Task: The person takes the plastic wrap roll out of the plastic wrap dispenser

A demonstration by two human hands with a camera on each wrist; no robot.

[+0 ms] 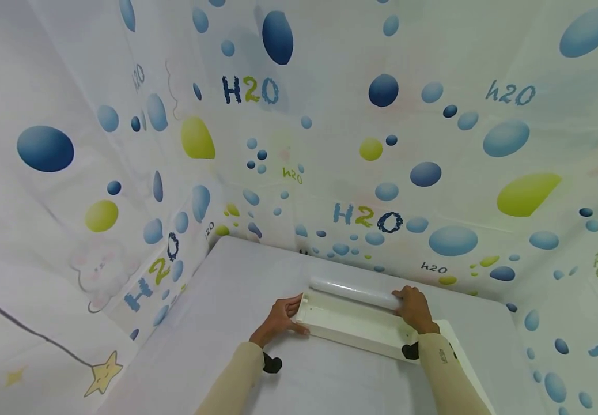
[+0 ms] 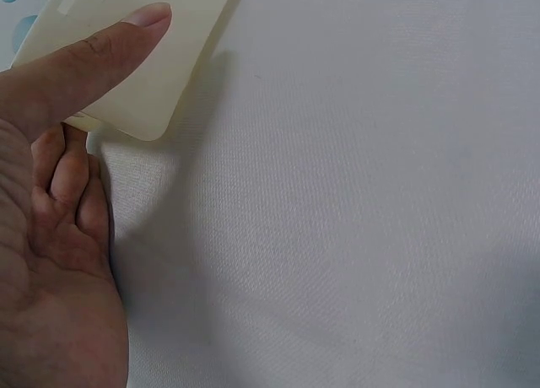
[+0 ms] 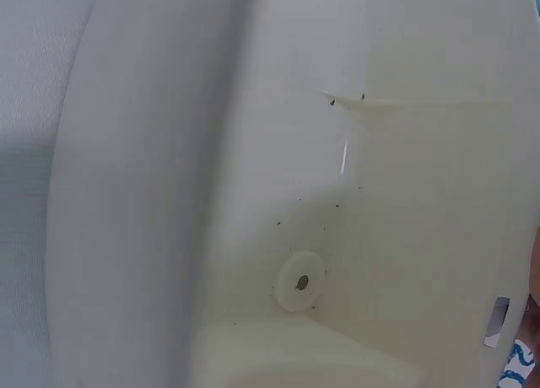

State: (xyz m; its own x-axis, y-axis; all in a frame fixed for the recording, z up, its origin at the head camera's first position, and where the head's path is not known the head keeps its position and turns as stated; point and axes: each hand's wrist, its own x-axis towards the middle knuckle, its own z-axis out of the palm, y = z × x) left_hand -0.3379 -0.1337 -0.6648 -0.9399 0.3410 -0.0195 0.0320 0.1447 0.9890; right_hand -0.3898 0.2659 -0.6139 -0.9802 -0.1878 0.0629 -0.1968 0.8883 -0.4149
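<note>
A long, shallow cream plastic box [image 1: 356,325] lies on the table with its hollow inside facing up. My left hand [image 1: 282,317] grips its left end. In the left wrist view the thumb [image 2: 126,46] lies along the box's side [image 2: 156,93], and the other fingers curl at its end. Just behind the box is a roll of clear plastic film [image 1: 353,291]. My right hand [image 1: 415,308] holds the roll's right end between fingers and thumb. Inside the box, the right wrist view shows a round boss [image 3: 299,281] and small dark specks.
Another long cream piece [image 1: 451,334] lies at the right, partly under my right forearm. The white-covered table [image 1: 216,300] meets hanging sheets [image 1: 320,144] printed with blue and green drops at the back and sides.
</note>
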